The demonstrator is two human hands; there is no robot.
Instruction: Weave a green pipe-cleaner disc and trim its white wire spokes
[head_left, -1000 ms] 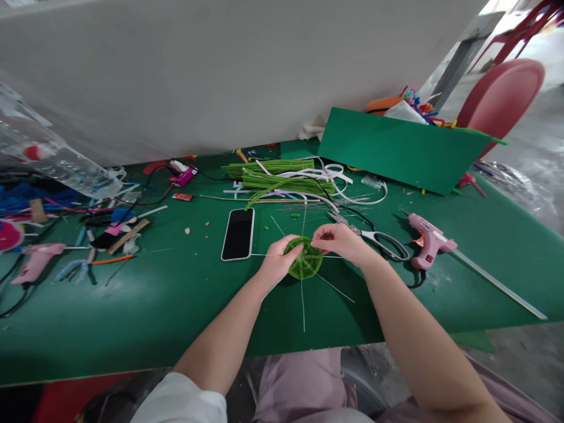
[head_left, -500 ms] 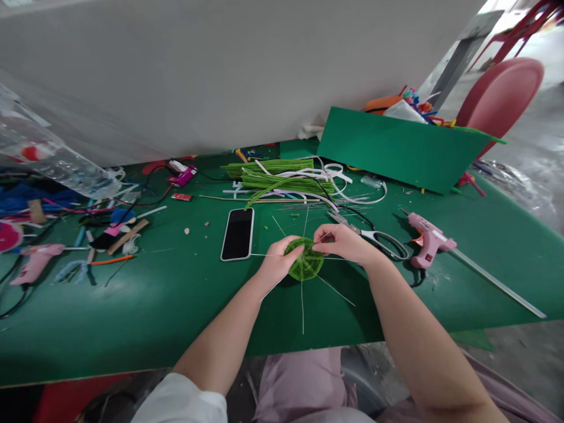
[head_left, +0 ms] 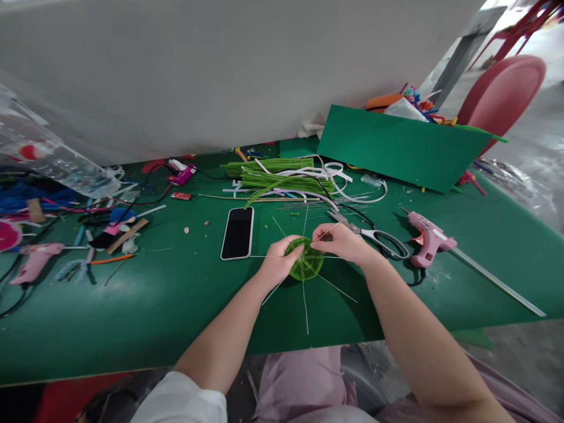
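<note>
Between my hands is a round green woven disc (head_left: 305, 267) with thin pale wires sticking out all around, like spokes. My left hand (head_left: 279, 258) grips its left edge, thumb laid on top and fingers partly hidden beneath. At the upper right rim, my right hand (head_left: 337, 239) is closed in a pinch at the disc's edge; what lies between those fingertips is too small to make out. A phone (head_left: 237, 234) with a dark screen lies left of the disc. Scissors (head_left: 374, 235) rest just behind my right hand.
Bundles of green pipe cleaners (head_left: 282, 176) and white strips lie behind the disc. A pink glue gun (head_left: 429, 238) is at right, another pink glue gun (head_left: 39, 261) at far left among scraps. A green board (head_left: 400, 147) leans at the back. A plastic bottle (head_left: 48, 153) stands out at upper left.
The disc has turned very slightly, its lower wires shifting a little to the right. Both hands keep nearly the same places and grips.
</note>
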